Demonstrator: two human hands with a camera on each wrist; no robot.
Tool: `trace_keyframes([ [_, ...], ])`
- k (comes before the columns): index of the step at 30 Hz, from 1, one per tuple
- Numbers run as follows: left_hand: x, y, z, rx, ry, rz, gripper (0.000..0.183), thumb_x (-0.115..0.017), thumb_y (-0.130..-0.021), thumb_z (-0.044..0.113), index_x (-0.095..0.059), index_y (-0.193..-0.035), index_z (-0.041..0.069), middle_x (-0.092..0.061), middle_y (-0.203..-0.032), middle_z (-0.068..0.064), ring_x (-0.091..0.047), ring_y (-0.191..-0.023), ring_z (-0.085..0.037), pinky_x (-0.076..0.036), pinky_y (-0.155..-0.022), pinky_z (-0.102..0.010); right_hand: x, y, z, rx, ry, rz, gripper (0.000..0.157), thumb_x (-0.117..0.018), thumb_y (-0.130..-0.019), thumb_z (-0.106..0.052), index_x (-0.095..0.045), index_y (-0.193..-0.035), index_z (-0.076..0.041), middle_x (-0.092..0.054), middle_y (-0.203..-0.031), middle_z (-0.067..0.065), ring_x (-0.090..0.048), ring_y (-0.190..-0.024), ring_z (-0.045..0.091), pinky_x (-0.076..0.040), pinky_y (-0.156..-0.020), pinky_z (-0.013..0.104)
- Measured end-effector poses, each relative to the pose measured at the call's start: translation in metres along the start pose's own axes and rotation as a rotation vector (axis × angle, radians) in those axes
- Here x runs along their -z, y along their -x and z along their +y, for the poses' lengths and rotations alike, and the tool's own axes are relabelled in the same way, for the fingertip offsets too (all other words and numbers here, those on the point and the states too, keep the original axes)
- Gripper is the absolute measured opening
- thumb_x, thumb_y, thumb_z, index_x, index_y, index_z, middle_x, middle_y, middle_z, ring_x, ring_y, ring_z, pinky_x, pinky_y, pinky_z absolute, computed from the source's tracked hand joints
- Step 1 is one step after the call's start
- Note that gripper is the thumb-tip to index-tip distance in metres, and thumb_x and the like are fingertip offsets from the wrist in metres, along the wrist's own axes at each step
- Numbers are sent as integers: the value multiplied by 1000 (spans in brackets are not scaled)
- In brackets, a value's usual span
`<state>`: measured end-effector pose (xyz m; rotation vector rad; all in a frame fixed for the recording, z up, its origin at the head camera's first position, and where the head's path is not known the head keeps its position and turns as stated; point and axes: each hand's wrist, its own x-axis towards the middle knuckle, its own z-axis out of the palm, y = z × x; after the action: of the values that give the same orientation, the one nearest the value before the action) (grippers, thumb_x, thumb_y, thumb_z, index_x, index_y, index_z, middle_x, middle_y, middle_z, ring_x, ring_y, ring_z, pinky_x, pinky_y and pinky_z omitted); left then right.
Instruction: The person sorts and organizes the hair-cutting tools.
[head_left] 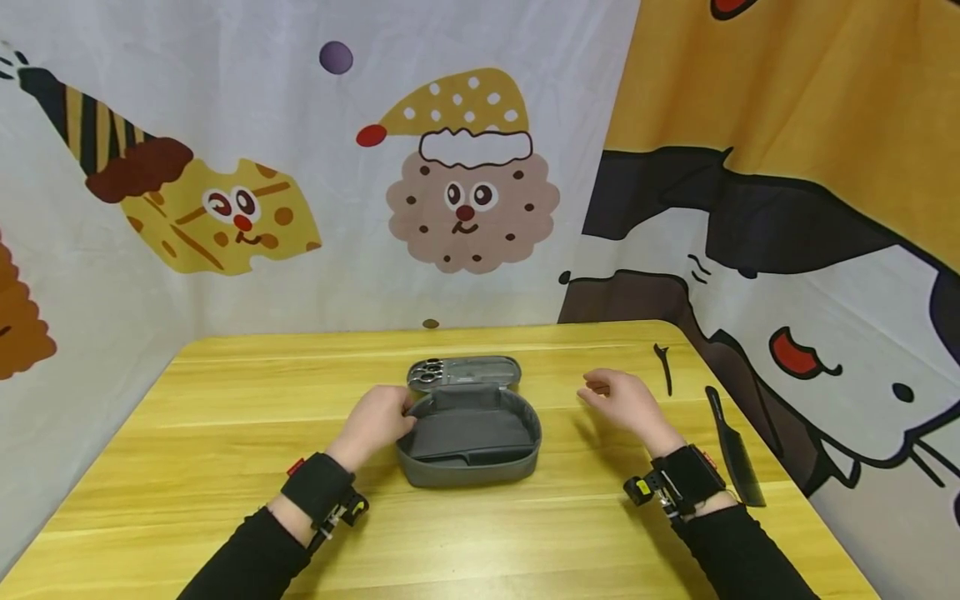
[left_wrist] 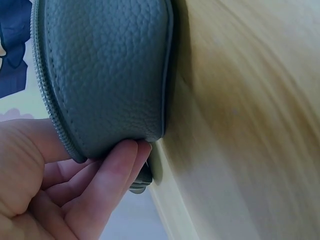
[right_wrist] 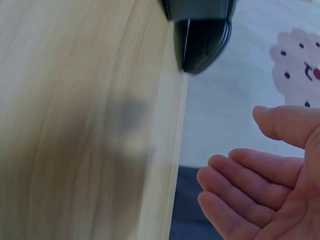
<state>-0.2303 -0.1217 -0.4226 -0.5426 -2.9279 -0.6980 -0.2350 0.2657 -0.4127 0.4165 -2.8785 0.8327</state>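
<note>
A grey leather-look zip case (head_left: 468, 475) stands unzipped on the table, its lid (head_left: 480, 372) folded back flat behind it. Several metal scissors (head_left: 427, 372) are tucked at the left end of the lid. At the case's left side my left hand (head_left: 377, 417) pinches the wall, thumb over the zipped rim. The left wrist view shows the fingers (left_wrist: 117, 165) against the pebbled outer side (left_wrist: 107, 75). My right hand (head_left: 618, 400) hovers right of the case, holding nothing. Its fingers (right_wrist: 245, 190) are loosely bent and the thumb stands apart in the right wrist view.
On the table's right side lie a black comb (head_left: 735, 454) with a handle and a small dark slim tool (head_left: 663, 368). The wooden table (head_left: 225, 433) meets a cartoon-printed curtain (head_left: 300, 292) along its back and right edges.
</note>
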Motion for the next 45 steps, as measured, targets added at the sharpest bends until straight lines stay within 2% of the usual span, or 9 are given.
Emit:
trace_keyframes([
  [10,0,0,3,17,-7,-6,25,-78,-81,3,-59,-67,10,-49,-61,3,-44,-56,-14,-36,-54,-28,22,13,33,-66,49,36,41,-67,-95,-18,-62,-124,10,-65,-116,28,-63,-103,43,-51,-88,53],
  [17,-1,0,2,12,-19,-8,26,-78,-81,3,-59,-67,10,-49,-61,3,-44,-56,-14,-37,-55,-28,41,21,58,-163,88,21,44,-66,-96,-19,-58,-125,13,-62,-116,32,-60,-103,46,-51,-85,53],
  [22,-2,1,2,4,-15,-1,27,-78,-81,2,-58,-66,10,-49,-61,3,-44,-56,-14,-37,-54,-29,54,27,77,-209,119,40,44,-66,-94,-17,-58,-121,17,-64,-109,33,-61,-99,48,-51,-82,55],
  [28,-4,0,1,14,-14,-4,24,-78,-81,2,-60,-67,10,-50,-62,3,-46,-56,-14,-38,-54,-29,68,29,89,-308,160,44,45,-67,-93,-15,-57,-119,20,-64,-108,34,-60,-96,50,-50,-81,57],
  [33,-4,0,0,9,-15,-1,26,-78,-81,2,-59,-67,10,-50,-61,3,-45,-56,-14,-38,-54,-28,76,31,103,-395,189,40,47,-66,-93,-16,-55,-119,21,-62,-108,35,-59,-95,50,-50,-79,56],
  [37,-4,0,0,6,-17,1,26,-78,-81,3,-58,-66,11,-49,-60,3,-45,-55,-13,-37,-53,-28,82,32,113,-432,213,52,45,-66,-92,-16,-56,-116,21,-62,-108,36,-59,-94,49,-49,-80,58],
  [45,-4,1,0,5,-14,4,26,-78,-81,3,-58,-66,11,-49,-60,4,-45,-55,-13,-37,-53,-28,85,36,126,-536,218,36,48,-68,-90,-17,-55,-117,21,-59,-111,37,-58,-91,47,-49,-81,57],
])
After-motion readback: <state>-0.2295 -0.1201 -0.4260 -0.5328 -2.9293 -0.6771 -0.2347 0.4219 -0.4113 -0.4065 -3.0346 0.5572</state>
